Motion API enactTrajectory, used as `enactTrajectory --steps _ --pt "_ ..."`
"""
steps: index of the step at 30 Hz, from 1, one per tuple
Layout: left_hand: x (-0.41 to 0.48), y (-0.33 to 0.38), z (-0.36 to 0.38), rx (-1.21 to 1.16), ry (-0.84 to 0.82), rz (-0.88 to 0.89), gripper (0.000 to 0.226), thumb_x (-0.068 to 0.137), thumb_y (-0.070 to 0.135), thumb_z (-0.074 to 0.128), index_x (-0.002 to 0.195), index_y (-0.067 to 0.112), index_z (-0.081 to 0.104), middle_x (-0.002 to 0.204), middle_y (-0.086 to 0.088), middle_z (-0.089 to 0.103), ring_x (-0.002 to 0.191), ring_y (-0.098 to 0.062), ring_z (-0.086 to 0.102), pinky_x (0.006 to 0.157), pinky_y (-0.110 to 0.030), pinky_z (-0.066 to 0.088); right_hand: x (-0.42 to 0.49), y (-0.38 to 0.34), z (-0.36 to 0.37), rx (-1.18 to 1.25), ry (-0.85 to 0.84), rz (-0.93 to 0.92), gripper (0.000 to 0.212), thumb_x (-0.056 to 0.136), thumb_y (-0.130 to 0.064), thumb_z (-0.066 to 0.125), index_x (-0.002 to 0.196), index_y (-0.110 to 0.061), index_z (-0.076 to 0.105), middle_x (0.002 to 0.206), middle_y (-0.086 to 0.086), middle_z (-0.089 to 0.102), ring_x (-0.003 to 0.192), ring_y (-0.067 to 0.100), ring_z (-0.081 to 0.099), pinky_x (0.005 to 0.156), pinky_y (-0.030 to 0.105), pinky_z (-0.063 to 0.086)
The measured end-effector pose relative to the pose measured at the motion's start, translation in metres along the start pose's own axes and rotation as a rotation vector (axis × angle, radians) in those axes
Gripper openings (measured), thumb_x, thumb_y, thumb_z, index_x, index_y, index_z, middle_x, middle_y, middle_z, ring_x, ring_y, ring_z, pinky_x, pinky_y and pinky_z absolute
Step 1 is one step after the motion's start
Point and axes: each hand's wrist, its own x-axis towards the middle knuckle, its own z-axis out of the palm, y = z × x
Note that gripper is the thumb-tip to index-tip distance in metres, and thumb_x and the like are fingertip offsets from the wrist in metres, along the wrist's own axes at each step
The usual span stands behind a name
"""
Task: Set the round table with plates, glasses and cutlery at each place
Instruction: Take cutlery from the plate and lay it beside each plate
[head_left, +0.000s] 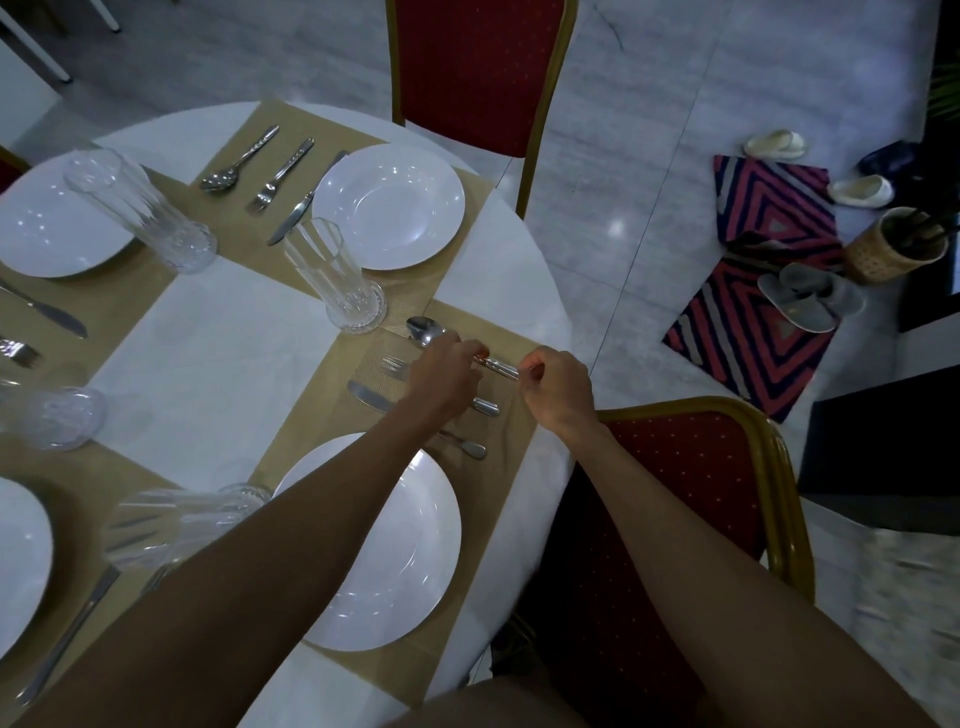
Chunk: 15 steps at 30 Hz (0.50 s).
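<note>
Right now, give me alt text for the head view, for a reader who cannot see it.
The left hand and right hand pinch a spoon at a beige placemat, beside a fork and knife next to a white plate. A tall glass stands beyond on the round white table, with red chairs around it.

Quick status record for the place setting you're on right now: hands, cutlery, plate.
left hand: pinches spoon mid-handle
right hand: pinches the spoon's handle end
spoon: farthest from the plate; resting or lifted, cannot tell
fork: flat on placemat, next to spoon
knife: flat on placemat, between fork and plate
plate: on placemat, empty
</note>
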Motion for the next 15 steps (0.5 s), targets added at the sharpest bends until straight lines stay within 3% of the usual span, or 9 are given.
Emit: enactTrajectory --steps 15 --pt "0.016 -0.006 0.008 -0.037 0.014 -0.065 0.017 0.089 0.022 0.067 0.105 0.017 0.066 0.101 -0.011 0.059 0.095 -0.027 0.057 0.081 -0.044 0.052 0.010 0.004 0.005 0.018 -0.042 -0.018 0.014 0.088 -0.012 0.067 0.095 -0.020 0.076 0.096 -0.005 0.073 0.091 0.013 0.066 0.084 0.031 0.055"
